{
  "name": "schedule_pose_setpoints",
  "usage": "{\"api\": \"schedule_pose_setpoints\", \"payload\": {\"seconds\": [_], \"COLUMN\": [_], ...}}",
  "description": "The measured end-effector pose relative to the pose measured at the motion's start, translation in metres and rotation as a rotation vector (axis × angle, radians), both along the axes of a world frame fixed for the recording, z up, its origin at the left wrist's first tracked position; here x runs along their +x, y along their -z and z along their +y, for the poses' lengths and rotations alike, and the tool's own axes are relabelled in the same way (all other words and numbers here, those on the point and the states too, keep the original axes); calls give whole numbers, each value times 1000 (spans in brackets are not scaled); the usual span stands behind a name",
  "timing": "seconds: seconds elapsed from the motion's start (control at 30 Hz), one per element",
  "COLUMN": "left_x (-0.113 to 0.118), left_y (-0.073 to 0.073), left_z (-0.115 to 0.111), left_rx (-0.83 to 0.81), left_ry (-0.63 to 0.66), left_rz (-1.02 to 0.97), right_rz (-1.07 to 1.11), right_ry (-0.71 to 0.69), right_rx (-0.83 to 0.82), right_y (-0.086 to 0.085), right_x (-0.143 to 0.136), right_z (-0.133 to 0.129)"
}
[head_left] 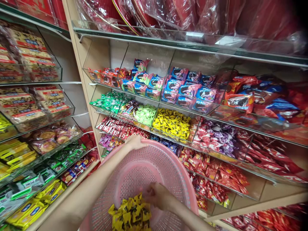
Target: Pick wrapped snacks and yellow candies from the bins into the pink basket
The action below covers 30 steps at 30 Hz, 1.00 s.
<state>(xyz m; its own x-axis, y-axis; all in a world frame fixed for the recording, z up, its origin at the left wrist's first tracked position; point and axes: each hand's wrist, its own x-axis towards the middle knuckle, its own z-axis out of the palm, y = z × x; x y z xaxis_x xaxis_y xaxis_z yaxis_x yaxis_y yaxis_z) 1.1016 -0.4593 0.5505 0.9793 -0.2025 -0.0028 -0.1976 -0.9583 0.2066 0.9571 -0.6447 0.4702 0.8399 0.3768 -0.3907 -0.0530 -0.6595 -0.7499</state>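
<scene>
A round pink plastic basket (168, 160) with perforated walls is tilted toward me in front of the shelves. My left hand (136, 142) grips its far rim, fingers curled over the edge. Inside, a pile of yellow-wrapped candies (131, 213) lies at the near side. My right hand (158, 195) is down in the basket just right of that pile; its fingers are bent and smeared by motion, so whether they hold anything is unclear. Beyond the rim, more yellow-wrapped candies (172, 123) fill a clear shelf bin.
Clear bins hold green packets (109, 102), purple and white candies (215, 136) and blue-pink cookie packs (174, 85). A glass shelf edge (183, 43) runs above. On the left, another rack carries wrapped biscuits (36, 53) and yellow packs (36, 208).
</scene>
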Motion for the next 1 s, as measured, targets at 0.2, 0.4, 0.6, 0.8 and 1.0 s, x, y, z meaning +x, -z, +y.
{"api": "schedule_pose_setpoints", "payload": {"seconds": [0.2,0.4,0.6,0.8,1.0], "left_x": [3,5,6,9,11], "left_y": [3,5,8,13,12], "left_z": [0,0,-3,-8,-10], "left_rx": [8,9,-7,-12,-13], "left_ry": [-12,-19,-9,8,16], "left_rz": [1,14,19,24,26], "right_rz": [-412,-935,-803,-709,-743], "right_ry": [6,293,481,573,571], "right_rx": [-65,-304,-617,-696,-682], "right_y": [-81,-151,-158,-150,-145], "right_x": [50,116,168,189,189], "right_z": [-18,-51,-57,-34,-30]}}
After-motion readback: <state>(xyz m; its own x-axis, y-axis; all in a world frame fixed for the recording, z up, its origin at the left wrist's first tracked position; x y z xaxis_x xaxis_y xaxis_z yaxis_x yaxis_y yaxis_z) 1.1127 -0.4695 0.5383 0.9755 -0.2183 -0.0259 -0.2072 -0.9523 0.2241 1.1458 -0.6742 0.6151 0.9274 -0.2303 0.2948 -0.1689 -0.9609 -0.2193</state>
